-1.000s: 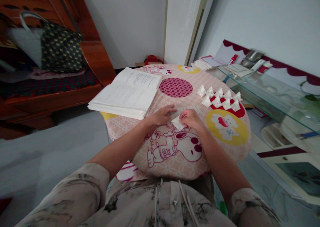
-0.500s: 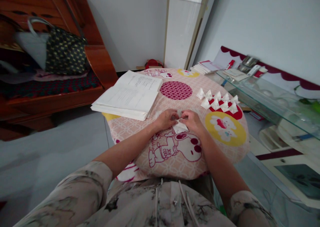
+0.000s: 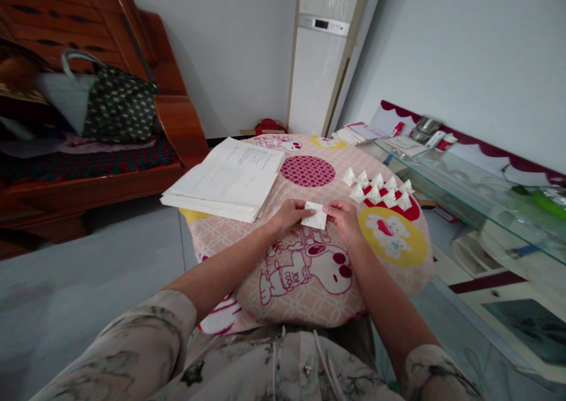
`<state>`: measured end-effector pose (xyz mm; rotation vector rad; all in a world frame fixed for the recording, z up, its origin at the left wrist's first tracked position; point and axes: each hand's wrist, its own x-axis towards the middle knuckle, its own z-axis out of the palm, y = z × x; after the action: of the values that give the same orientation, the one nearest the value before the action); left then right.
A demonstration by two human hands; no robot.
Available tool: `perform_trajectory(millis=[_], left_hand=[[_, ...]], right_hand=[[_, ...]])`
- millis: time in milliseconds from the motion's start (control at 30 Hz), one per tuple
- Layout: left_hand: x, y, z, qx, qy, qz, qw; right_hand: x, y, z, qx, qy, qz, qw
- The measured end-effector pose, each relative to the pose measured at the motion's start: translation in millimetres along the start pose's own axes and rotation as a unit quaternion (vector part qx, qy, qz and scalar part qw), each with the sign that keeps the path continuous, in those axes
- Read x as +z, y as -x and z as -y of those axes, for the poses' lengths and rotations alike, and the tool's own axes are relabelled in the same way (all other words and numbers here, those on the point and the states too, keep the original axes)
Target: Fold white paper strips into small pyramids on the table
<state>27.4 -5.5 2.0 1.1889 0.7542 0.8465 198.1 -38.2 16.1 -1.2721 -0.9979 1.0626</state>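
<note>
A small folded piece of white paper (image 3: 315,217) is held between my two hands above the patterned tablecloth (image 3: 260,253). My left hand (image 3: 289,213) pinches its left edge, thumb on top. On the other side, my right hand (image 3: 344,217) grips the right edge between thumb and fingers. The paper looks flat and roughly square, tilted a little toward me. To the right stand several white folded-paper pyramids (image 3: 377,181) in two rows, partly over a red patch of the cloth.
An open stack of printed paper (image 3: 225,180) lies on the table's left side. A glass-topped cabinet (image 3: 469,180) with cups and papers runs along the right. A wooden bench (image 3: 177,130) holding bags (image 3: 121,103) stands at the left, an air conditioner (image 3: 316,71) at the back.
The paper was bunched under my fingertips, with both hands close together. Now my hands are farther apart and the paper shows flat between them. The camera view has tilted slightly upward.
</note>
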Motion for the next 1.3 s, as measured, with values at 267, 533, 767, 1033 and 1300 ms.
perform_trajectory(millis=[267,533,767,1033,1300], left_hand=[[0.9,1,6,-0.013,-0.017,-0.032,0.999],[4.0,4,0,0.01,0.011,-0.005,1.0],[2.7,12,-11,0.073,0.015,0.07,0.995],[1.4,12,-11,0.091,-0.007,-0.009,0.996],[2.1,15,-15,0.093,-0.02,-0.046,0.994]], right_hand=[[1,-1,-8,0.025,-0.103,0.025,0.994],[-1,3,-9,0.053,-0.082,0.098,0.99],[2,5,-11,0.064,-0.146,0.104,0.982],[2,6,-5,0.019,-0.114,0.093,0.989],[0,8,-9,0.02,-0.083,0.117,0.989]])
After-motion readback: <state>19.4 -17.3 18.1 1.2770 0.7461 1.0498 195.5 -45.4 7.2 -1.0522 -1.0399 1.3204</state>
